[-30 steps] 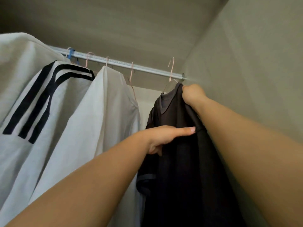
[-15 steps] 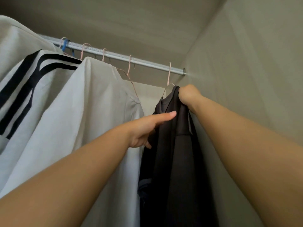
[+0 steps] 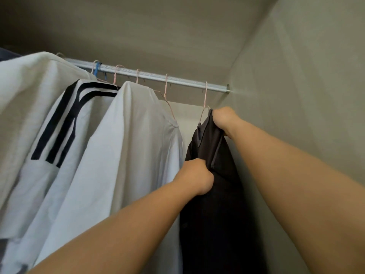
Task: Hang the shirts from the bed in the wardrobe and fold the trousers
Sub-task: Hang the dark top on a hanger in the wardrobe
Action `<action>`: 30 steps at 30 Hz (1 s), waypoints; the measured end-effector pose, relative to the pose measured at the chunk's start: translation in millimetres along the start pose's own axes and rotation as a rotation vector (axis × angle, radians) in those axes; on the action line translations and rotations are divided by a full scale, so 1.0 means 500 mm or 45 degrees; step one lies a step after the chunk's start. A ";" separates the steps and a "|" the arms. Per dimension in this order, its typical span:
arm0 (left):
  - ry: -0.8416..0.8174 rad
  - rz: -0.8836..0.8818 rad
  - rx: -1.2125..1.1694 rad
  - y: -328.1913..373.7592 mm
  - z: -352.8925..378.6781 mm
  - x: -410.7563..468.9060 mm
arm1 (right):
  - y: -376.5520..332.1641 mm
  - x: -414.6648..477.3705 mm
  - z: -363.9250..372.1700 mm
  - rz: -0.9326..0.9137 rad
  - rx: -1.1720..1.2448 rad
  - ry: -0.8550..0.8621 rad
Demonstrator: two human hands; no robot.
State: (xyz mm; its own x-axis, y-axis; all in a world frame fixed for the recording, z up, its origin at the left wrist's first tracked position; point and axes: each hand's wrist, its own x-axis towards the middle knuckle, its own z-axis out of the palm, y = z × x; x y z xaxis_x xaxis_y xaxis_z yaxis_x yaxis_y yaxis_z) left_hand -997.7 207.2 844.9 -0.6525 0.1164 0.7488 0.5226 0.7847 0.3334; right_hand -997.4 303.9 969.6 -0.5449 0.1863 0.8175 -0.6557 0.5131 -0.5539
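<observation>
Wardrobe interior, seen from below. Pale grey-green top panel (image 3: 158, 26) and right side wall (image 3: 306, 95), dim light. A metal rail (image 3: 177, 78) runs across, and its right end meets the side wall.

Dark shirt (image 3: 215, 204): hangs at the far right end of the rail, just beside the side wall, on a thin pink wire hanger (image 3: 205, 95) whose hook sits over the rail. The fabric reads dark brown to black, with a greyer band at the neckline. Its lower part runs out of view at the bottom.

Right hand (image 3: 224, 120): up at the top of the dark shirt, directly below the hanger's neck. The fingers curl away from the camera and close round the fabric there. Shoulder or collar, cannot tell. Fingertips are hidden.

Left hand (image 3: 197, 176): lower down, at the shirt's left edge. It is clenched in a tight fist on a fold of the dark cloth, with the back of the hand toward the camera.

Both forearms are bare and reach upward. The left one crosses in front of the neighbouring white shirt (image 3: 128, 145).

Along the rail, leftward from the dark shirt:
- A narrow gap shows the pale back panel (image 3: 187, 115).
- A second pink hanger (image 3: 166, 89) has a bare wire arm sloping down to the white shirt's shoulder. Whether it carries that shirt cannot be told.
- The white shirt hangs full and loose.
- A striped shirt (image 3: 65, 119) comes next, white with three black bands over the shoulder.
- Another white garment (image 3: 25, 86) sits at the far left, partly cut off.
- A blue hook (image 3: 96, 68) hangs among the pink ones.
</observation>
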 end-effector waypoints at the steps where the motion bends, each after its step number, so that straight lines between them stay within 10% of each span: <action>1: 0.023 0.019 0.016 0.000 -0.006 -0.005 | -0.006 -0.001 -0.003 0.009 -0.010 0.002; 11: 0.510 0.177 0.225 0.006 -0.051 -0.094 | -0.018 -0.110 -0.003 -0.003 0.005 -0.112; 23: 0.507 0.240 0.340 -0.039 -0.039 -0.248 | 0.049 -0.284 0.069 -0.174 0.414 -0.364; 30: 0.618 0.187 0.926 -0.046 -0.059 -0.397 | 0.081 -0.430 0.076 -0.214 0.311 -0.317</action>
State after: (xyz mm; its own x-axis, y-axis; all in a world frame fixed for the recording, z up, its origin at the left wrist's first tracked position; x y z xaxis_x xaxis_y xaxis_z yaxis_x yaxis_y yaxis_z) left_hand -864.1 147.9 705.4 -0.2152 0.1048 0.9709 -0.0030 0.9941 -0.1080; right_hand -926.6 252.8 765.6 -0.5098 -0.1076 0.8535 -0.8354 0.2990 -0.4613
